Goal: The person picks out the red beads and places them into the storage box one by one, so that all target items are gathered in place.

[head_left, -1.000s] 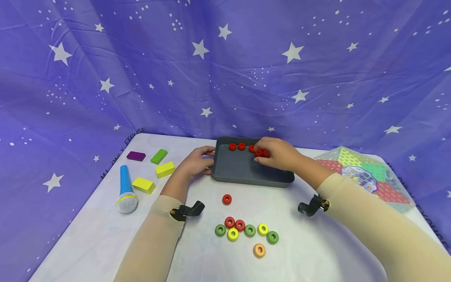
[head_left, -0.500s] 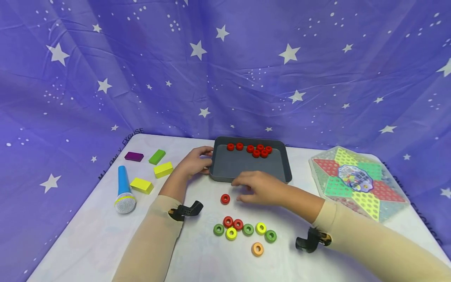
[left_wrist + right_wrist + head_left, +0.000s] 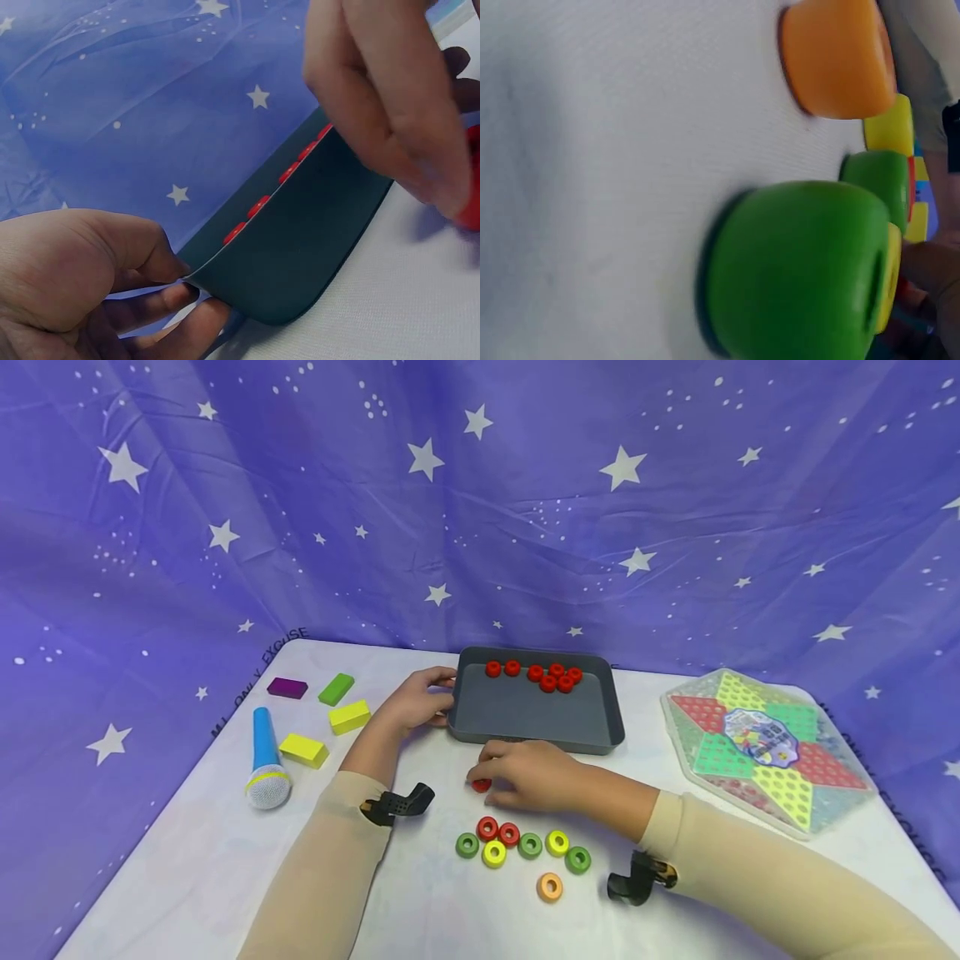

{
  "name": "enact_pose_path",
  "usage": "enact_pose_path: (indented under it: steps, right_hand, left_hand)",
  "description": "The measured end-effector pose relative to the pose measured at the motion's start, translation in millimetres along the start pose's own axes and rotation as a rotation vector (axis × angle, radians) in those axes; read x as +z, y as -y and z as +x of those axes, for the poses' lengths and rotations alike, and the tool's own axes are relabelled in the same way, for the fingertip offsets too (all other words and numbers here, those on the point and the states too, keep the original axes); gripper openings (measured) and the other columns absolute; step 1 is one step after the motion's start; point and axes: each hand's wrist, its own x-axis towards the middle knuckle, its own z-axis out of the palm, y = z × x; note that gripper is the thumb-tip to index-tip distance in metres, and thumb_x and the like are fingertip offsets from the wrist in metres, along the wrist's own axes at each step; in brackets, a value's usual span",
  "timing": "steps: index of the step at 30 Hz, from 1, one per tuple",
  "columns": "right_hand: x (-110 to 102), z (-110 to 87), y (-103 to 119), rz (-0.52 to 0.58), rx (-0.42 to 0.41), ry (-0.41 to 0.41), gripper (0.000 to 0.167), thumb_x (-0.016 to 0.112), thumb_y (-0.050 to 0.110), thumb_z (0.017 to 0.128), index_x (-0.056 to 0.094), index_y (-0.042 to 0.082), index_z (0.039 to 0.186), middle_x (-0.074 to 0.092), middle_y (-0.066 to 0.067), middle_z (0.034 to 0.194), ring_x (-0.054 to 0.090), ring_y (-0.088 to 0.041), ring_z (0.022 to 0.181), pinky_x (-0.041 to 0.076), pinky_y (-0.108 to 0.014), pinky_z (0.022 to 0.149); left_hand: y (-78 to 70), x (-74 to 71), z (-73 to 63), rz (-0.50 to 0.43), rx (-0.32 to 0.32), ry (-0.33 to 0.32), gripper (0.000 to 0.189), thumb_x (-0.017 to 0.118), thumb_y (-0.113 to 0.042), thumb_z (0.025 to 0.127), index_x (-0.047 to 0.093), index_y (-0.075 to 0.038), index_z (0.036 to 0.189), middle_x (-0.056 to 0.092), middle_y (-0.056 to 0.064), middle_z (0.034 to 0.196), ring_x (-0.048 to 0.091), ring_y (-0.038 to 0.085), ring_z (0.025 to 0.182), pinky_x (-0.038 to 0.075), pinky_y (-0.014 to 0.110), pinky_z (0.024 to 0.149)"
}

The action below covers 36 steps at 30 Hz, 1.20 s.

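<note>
Apparently picking up a red ring (image 3: 481, 787).
Right hand (image 3: 536, 777) pinches it on the table (image 3: 420, 877), near the front-left corner of the tray (image 3: 517, 717); left hand (image 3: 415, 702) grips the tray's left edge; lifting seems called for.

White tabletop (image 3: 420, 910) with, at left, a blue-handled microphone (image 3: 266, 758), a purple block (image 3: 288, 687), a green block (image 3: 337, 689) and two yellow blocks (image 3: 303, 750). At centre rear, a dark gray tray (image 3: 528, 717); at right, a flat hexagonal game box (image 3: 750, 760) with a multicoloured star. Before the tray, a lone red ring (image 3: 481, 786), partly hidden by the right hand (image 3: 532, 775); nearer the front, a loose cluster of two red rings (image 3: 487, 837), three green rings (image 3: 578, 869) and two yellow rings (image 3: 494, 863), with one orange ring (image 3: 550, 898) foremost.
</note>
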Motion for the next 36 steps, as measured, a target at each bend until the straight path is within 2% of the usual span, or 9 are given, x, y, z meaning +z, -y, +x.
enact_pose_path:
  steps: [8,13,17,22,28,32,36]
  right_hand:
    - [3,-2.4,-1,-0.025,-0.026,-0.033,0.026,0.072,0.033,0.094,0.073,0.029,0.12,0.062,0.012,0.113,0.062,-0.006,0.095,0.056,-0.03,0.082]
    - [-10,-8.1,-3,0.026,-0.031,-0.074,0.027,0.073,0.033,0.093,0.073,0.028,0.12,0.062,0.014,0.113,0.063,-0.005,0.094,0.056,-0.029,0.082]
    - [-22,-11.6,-11,0.048,-0.013,-0.104,0.027,0.073,0.031,0.093,0.072,0.026,0.12,0.062,0.014,0.11,0.06,-0.006,0.084,0.054,-0.025,0.077]
    - [-40,-11.1,-27,0.052,0.052,-0.143,0.025,0.075,0.027,0.092,0.07,0.023,0.116,0.063,0.013,0.104,0.058,-0.008,0.078,0.051,-0.023,0.07]
    - [-56,-5.9,-53,0.023,0.143,-0.152,0.025,0.077,0.029,0.091,0.068,0.025,0.113,0.063,0.012,0.102,0.054,-0.007,0.074,0.05,-0.024,0.064]
    - [-62,-2.0,-71,0.025,0.179,-0.158,0.026,0.078,0.026,0.09,0.069,0.021,0.114,0.065,0.01,0.102,0.053,-0.009,0.072,0.051,-0.027,0.065]
    - [-67,5.1,-89,0.008,0.2,-0.147,0.026,0.078,0.023,0.09,0.071,0.017,0.115,0.067,0.006,0.101,0.056,-0.013,0.078,0.053,-0.03,0.072]
  left_hand:
    - [-2.9,1.4,1.2,-0.004,-0.014,0.013,0.059,0.062,-0.002,0.092,0.048,-0.009,0.149,0.052,0.014,0.14,0.065,0.026,0.095,0.062,0.033,0.069]
    - [-1.7,1.1,1.8,0.002,-0.019,0.005,0.059,0.062,-0.002,0.091,0.048,-0.01,0.148,0.052,0.014,0.14,0.066,0.026,0.096,0.063,0.033,0.07]
    - [-0.8,0.2,1.3,0.004,-0.015,0.006,0.06,0.061,0.0,0.091,0.048,-0.009,0.149,0.052,0.014,0.14,0.066,0.027,0.097,0.063,0.034,0.071]
    - [0.1,-1.0,1.4,-0.002,-0.011,0.01,0.061,0.061,0.0,0.09,0.047,-0.009,0.149,0.052,0.015,0.14,0.066,0.028,0.097,0.063,0.033,0.071]
    - [-0.1,-2.0,1.9,-0.012,-0.013,0.019,0.061,0.061,0.001,0.091,0.047,-0.009,0.15,0.051,0.016,0.141,0.065,0.03,0.099,0.062,0.032,0.071]
    - [-0.5,-1.6,1.7,-0.009,-0.012,0.02,0.061,0.061,0.001,0.091,0.047,-0.009,0.149,0.051,0.015,0.141,0.066,0.03,0.098,0.063,0.032,0.071]
    - [-0.6,-1.3,1.0,-0.004,-0.008,0.015,0.06,0.061,0.0,0.091,0.048,-0.008,0.149,0.052,0.015,0.139,0.066,0.028,0.096,0.063,0.033,0.071]
